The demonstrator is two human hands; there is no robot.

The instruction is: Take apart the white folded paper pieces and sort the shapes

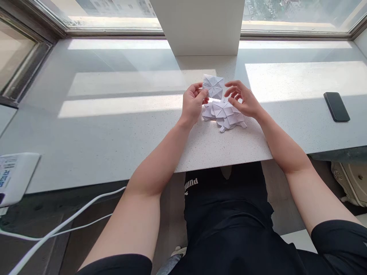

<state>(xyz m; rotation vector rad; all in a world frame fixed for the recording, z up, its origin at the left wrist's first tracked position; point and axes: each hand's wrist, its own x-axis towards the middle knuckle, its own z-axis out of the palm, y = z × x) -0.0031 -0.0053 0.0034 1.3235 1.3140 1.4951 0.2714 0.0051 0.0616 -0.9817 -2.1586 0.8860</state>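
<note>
My left hand [195,100] pinches the left edge of a folded square of white paper [215,87], its thumb in front. Creases run from the middle of the square out to its corners and sides. Just to the right of it, my right hand [240,97] is held with its fingers apart and curved, not touching the paper. Below both hands, a loose pile of folded white papers [226,114] lies on the white counter [137,141], several pieces overlapping. The held square hides part of the pile's far side.
A black phone [336,107] lies on the counter at the right. At the left edge sits a white box-shaped device [20,175], with white cables [74,215] nearby. A white pillar [205,28] stands at the back between windows.
</note>
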